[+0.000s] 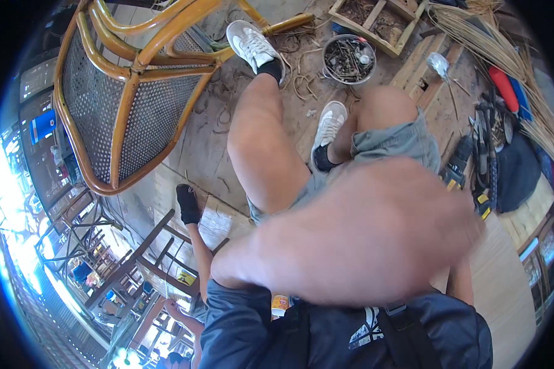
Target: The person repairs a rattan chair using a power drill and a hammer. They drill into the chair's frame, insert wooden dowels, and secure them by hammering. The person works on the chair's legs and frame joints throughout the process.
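My left forearm reaches across my body from left to right, close to the camera. At its end my left hand [434, 227] is smeared by motion, so its fingers and anything in them cannot be made out. Only a short piece of my right arm [460, 284] shows by the right sleeve; the hand itself is hidden behind the left one. Beyond my left leg a glossy rattan chair [124, 117] with woven cane panels lies tipped over. Neither hand visibly touches it. Nearest the left hand, on the right, lie dark hand tools [486, 144].
A metal pot [349, 59] of small hardware and a divided wooden tray [391, 24] stand ahead. Right of them lie wooden boards [421, 67], a red-handled tool [503, 89] and long rattan strands [505, 46]. Another person's black shoe [188, 204] and wooden furniture [166, 246] are at left.
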Demonstrator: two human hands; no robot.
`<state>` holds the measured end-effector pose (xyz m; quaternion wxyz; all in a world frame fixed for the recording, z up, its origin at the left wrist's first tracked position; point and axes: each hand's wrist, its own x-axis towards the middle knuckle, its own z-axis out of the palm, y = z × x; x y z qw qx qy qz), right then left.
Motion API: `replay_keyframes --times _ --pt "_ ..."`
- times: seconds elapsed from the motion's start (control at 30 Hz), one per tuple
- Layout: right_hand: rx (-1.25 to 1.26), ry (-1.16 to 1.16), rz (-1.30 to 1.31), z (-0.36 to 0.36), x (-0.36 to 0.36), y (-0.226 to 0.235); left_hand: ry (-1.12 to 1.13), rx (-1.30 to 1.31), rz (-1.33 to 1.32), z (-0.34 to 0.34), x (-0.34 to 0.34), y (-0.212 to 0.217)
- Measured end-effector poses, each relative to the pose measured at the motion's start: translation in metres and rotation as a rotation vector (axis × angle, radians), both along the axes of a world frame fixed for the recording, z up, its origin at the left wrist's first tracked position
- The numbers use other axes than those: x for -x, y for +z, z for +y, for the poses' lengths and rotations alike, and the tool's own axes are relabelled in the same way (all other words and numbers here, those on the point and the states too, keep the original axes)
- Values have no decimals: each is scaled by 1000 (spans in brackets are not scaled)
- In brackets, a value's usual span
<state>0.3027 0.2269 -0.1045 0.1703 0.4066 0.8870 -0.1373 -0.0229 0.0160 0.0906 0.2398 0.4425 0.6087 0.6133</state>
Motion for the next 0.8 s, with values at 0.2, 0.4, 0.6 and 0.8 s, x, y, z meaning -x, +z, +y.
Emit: replay_keyframes --times 0.2,0.4,0.6,0.8 --pt "-17 -19 37 -3 -8 -7 -211 -82 600 1 -61 55" --pt "-90 74 203 -4 -14 -10 179 -239 937 -31 -102 59" --pt "-65 -32 66 -4 -18 -5 -105 207 590 -42 -130 75" --pt "-136 50 188 -4 -28 -17 -450 -96 108 -24 -140 32"
